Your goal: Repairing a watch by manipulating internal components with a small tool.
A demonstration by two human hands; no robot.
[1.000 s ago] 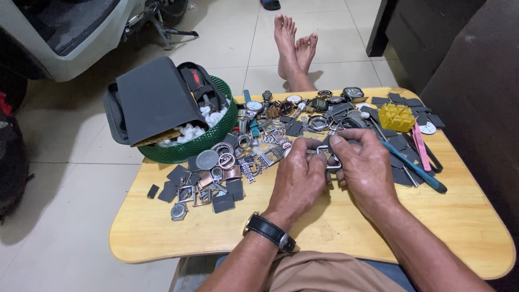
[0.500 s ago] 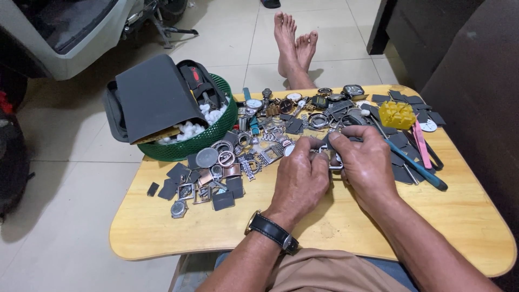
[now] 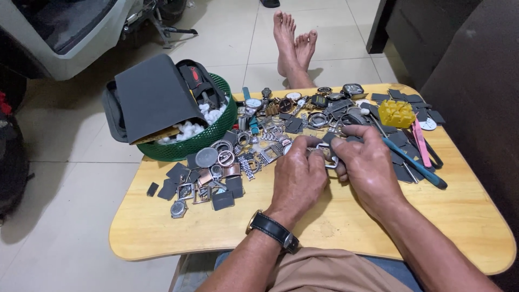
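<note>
The fingers [image 3: 324,144] of both hands pinch a small silver metal clasp [image 3: 328,157] between them, held just above the middle of the wooden counter [image 3: 162,230]. The left hand [image 3: 297,176], with a black wristwatch [image 3: 272,229] on its wrist, closes on it from the left; the right hand [image 3: 367,167] grips it from the right. Watch parts [image 3: 216,173] lie scattered just beyond the hands. A blue-handled tool [image 3: 413,162] lies to the right, near a yellow block [image 3: 396,112]. A green basket [image 3: 216,132] stands at the far left.
</note>
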